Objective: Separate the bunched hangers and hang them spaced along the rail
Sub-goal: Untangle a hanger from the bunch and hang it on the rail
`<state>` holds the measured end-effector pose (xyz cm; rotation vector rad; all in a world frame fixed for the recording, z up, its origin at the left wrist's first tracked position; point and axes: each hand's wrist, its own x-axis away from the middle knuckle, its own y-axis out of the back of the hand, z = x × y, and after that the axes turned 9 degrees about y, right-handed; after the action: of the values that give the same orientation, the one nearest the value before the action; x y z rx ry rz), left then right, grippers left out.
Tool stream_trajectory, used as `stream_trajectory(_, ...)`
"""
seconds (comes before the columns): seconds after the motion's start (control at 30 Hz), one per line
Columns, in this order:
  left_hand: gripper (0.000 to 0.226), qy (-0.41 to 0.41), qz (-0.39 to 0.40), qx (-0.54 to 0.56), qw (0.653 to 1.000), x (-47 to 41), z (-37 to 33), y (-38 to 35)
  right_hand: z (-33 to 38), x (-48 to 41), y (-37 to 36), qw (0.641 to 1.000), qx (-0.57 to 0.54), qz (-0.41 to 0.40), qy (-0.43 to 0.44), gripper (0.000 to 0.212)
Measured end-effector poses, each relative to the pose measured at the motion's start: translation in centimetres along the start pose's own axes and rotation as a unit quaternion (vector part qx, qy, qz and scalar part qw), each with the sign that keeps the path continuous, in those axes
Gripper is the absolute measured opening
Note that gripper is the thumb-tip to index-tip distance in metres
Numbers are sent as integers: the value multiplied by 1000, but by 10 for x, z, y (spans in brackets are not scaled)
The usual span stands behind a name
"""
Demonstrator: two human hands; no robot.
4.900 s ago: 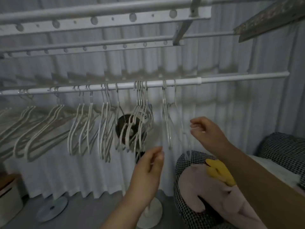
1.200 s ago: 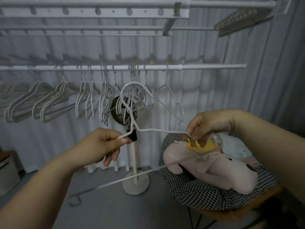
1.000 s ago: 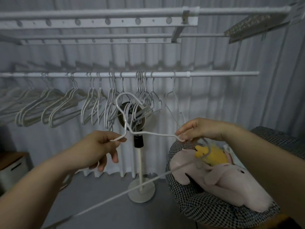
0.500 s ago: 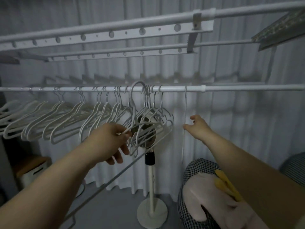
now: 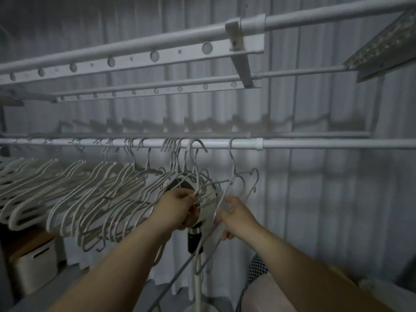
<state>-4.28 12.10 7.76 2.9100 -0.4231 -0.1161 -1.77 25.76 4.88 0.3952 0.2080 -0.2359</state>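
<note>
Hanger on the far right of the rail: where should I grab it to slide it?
Pinch the far-right hanger at its thin neck just under the hook, coming from the right: the rail is bare there, while the bunched hangers crowd its left.

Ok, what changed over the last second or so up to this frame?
The left hand carried its hanger up from below; its hook now sits at the rail, just right of the bunch. The right hand let go of that hanger's shoulder and took a grip on the end hanger. The left hand's grip and the other hangers on the rail stayed put.
</note>
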Motion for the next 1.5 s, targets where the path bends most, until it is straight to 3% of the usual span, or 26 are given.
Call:
stream_trajectory(0.2, 19, -25, -7, 15, 1000, -31, -9, -17, 2, -6, -6, 997, -61, -36, -6, 56)
stream_trajectory(0.37, 19, -28, 4, 41, 999, -49, -16, -19, 11, -15, -5, 989, -114, -98, -14, 42)
stream_trajectory(0.6, 22, -7, 41, 71, 997, -58, -8, -8, 14, -28, -14, 975, -180, -126, -23, 60)
stream_trajectory(0.8, 19, -5, 52, 119, 991, -69, -11, -9, 12, -27, -9, 975, -159, -153, -19, 52)
stream_trajectory(1.03, 28, -5, 81, 125, 989, -75, -20, -29, 6, -16, 19, 955, -138, -262, 23, 28)
stream_trajectory(1.2, 30, -6, 111, 131, 985, -70, -28, -46, 4, -9, 31, 961, -97, -257, 10, 38)
stream_trajectory(1.5, 30, 6, 139, 48, 989, -59, -28, -55, 3, -4, 34, 976, -16, -218, 14, 38)
